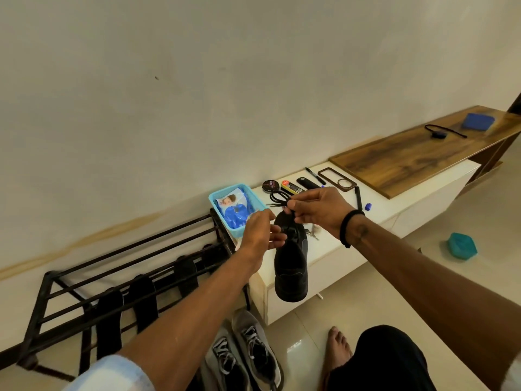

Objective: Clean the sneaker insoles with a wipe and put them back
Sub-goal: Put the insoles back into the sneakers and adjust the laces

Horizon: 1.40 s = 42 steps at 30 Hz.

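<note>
A black sneaker (291, 266) hangs in the air over the edge of the white cabinet (332, 249), toe pointing down. My right hand (318, 211) pinches its black laces (277, 197) above the shoe. At the sneaker's opening my left hand (260, 231) holds the laces with curled fingers. Several black insoles (145, 301) lie draped over the bars of the dark metal shoe rack (70, 294) on the left. A pack of wipes (234, 211) sits in a light blue basket (217, 198) on the cabinet's left end.
Two grey sneakers (245, 354) stand on the tiled floor below my arms, next to my bare foot (337, 354). A polish tin (270, 185), pens and a phone case (337, 179) lie on the cabinet. A wooden bench top (417, 156) extends right. A teal container (462, 246) sits on the floor.
</note>
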{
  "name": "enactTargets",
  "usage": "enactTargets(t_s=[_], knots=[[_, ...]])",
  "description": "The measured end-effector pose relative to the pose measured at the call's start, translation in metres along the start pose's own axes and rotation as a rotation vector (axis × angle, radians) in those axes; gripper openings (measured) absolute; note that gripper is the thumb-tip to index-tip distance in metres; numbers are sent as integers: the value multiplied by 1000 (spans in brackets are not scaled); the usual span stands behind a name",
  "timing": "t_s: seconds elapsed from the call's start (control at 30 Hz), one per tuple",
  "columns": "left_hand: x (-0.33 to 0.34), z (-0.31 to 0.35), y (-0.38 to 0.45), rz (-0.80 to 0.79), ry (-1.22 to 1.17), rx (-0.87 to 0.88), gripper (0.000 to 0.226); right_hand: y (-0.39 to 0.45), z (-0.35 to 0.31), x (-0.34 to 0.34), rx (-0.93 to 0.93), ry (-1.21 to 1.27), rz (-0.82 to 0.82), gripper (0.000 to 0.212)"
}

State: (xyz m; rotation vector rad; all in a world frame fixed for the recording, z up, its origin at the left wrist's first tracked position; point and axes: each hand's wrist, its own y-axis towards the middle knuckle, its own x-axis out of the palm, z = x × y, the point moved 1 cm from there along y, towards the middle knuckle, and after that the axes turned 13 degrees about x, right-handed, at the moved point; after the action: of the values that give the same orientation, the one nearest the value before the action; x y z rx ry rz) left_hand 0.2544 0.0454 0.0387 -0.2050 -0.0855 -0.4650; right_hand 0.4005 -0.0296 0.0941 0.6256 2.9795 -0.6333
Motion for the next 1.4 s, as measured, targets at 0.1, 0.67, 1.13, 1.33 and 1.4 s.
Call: enactTargets(t_s=[0.1,0.67,1.13,1.33,1.4], knots=[[1,-31,-1,-34,257,115,33,4,1,2,19,60,-14,20],[9,-34,23,-101,816,545,23,59,47,-15,-7,-470,320,14],[12,-18,23,-347,915,648,34,45,110,18,-129,-263,311,24],[2,-21,53,-134,929,564,23,36,134,27,-108,-40,304,19],[5,-31,61,-367,1068,471,19,33,140,19,-124,-76,309,16]])
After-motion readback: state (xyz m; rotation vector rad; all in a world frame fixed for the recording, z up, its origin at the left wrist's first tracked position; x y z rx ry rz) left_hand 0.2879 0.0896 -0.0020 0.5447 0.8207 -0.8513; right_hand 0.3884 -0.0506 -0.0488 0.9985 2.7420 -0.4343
